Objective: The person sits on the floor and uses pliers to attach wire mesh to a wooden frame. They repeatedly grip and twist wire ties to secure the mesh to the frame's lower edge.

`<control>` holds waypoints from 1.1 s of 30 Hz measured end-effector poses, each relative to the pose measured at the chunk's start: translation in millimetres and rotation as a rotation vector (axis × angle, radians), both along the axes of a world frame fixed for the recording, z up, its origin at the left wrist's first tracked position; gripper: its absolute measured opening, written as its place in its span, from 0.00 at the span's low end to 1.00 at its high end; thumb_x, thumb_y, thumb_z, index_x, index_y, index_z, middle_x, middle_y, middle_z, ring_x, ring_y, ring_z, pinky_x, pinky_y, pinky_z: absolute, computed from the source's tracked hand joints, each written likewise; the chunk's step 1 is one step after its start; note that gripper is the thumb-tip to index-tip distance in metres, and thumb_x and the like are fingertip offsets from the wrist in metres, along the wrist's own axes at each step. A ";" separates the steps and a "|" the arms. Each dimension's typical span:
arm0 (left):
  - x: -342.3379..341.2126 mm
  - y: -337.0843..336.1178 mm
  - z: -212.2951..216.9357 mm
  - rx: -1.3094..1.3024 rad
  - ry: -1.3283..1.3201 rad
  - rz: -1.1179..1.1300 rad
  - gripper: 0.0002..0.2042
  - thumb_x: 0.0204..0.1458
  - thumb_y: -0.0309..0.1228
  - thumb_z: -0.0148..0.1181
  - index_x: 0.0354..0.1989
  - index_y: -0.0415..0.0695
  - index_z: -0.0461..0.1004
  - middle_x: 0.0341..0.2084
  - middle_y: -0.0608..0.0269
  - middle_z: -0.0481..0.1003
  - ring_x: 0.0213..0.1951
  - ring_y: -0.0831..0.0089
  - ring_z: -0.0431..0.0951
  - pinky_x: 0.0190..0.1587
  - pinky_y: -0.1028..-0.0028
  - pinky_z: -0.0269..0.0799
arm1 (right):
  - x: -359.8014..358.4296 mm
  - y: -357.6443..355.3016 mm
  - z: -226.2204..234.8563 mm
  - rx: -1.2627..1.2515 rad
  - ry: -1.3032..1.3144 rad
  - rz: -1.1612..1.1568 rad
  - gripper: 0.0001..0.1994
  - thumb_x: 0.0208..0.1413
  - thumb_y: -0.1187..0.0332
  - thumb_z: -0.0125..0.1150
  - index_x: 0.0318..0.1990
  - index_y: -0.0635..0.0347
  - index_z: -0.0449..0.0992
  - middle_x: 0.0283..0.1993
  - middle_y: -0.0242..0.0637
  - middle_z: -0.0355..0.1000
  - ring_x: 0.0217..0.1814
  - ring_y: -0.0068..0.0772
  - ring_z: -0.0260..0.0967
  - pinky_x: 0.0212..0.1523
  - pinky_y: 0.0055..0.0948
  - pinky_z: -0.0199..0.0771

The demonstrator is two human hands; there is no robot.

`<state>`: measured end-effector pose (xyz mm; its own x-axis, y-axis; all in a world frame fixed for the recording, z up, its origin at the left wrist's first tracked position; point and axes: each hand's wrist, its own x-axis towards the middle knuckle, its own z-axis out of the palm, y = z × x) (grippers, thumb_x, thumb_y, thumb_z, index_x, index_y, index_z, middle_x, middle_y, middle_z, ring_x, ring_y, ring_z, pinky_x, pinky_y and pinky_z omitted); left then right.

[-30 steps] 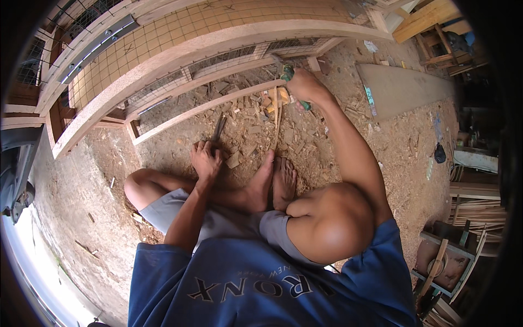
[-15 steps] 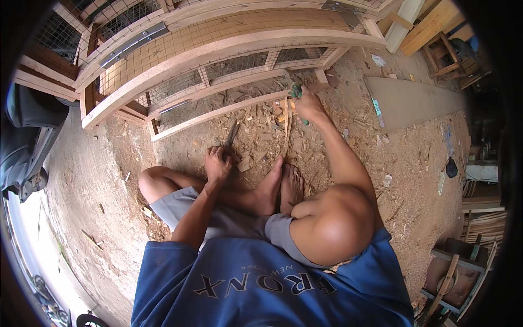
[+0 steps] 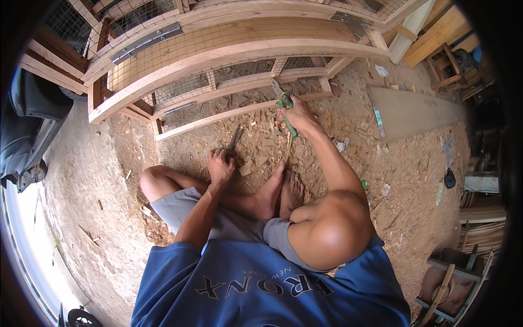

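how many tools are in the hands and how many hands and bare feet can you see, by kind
green-handled pliers, in the right hand: 1
dark metal tool, in the left hand: 1
hands: 2
bare feet: 2
total: 6

Bare dirt floor under scattered wood chips, a wooden cage frame, a flat board.

A wood-and-mesh cage frame is being stood at the far side of the dirt floor. Before it, a tool is being held on the left and pliers on the right, against the frame's bottom rail. A flat board is lying further right.
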<state>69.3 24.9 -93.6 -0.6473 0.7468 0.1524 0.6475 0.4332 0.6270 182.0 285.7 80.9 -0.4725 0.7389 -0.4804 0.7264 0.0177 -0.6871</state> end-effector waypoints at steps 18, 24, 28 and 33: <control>-1.6 4.0 3.8 -0.054 -0.015 0.020 0.09 0.44 0.33 0.62 0.34 0.47 0.81 0.36 0.57 0.78 0.47 0.53 0.71 0.54 0.56 0.65 | -17.9 24.6 17.7 0.034 -0.192 0.285 0.08 0.62 0.74 0.54 0.44 0.68 0.67 0.29 0.43 0.73 0.20 0.29 0.70 0.22 0.34 0.73; -4.0 8.9 -6.2 -0.076 -0.001 -0.017 0.13 0.44 0.36 0.62 0.36 0.42 0.80 0.38 0.54 0.78 0.48 0.52 0.71 0.56 0.55 0.65 | -29.1 13.4 -8.1 0.398 -0.331 0.320 0.15 0.57 0.76 0.59 0.49 0.74 0.65 0.34 0.50 0.74 0.23 0.35 0.74 0.28 0.37 0.77; -9.0 0.9 -6.7 -0.097 0.009 -0.072 0.12 0.45 0.34 0.62 0.36 0.42 0.79 0.38 0.53 0.78 0.48 0.52 0.71 0.55 0.55 0.65 | -17.2 -5.6 -9.9 0.235 -0.123 0.138 0.19 0.62 0.74 0.54 0.59 0.71 0.61 0.33 0.46 0.73 0.23 0.35 0.75 0.23 0.37 0.76; -2.6 -5.8 -6.0 0.031 -0.033 -0.057 0.07 0.45 0.29 0.61 0.33 0.45 0.79 0.37 0.54 0.78 0.47 0.52 0.72 0.54 0.56 0.67 | 10.3 -18.1 -6.1 -0.091 0.081 0.088 0.11 0.68 0.70 0.51 0.53 0.64 0.65 0.32 0.41 0.73 0.23 0.30 0.73 0.21 0.33 0.74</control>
<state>66.7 19.1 -99.6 -0.6086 0.7782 0.1552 0.6496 0.3762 0.6607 192.3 267.6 74.8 -0.5729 0.6481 -0.5017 0.6672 0.0133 -0.7448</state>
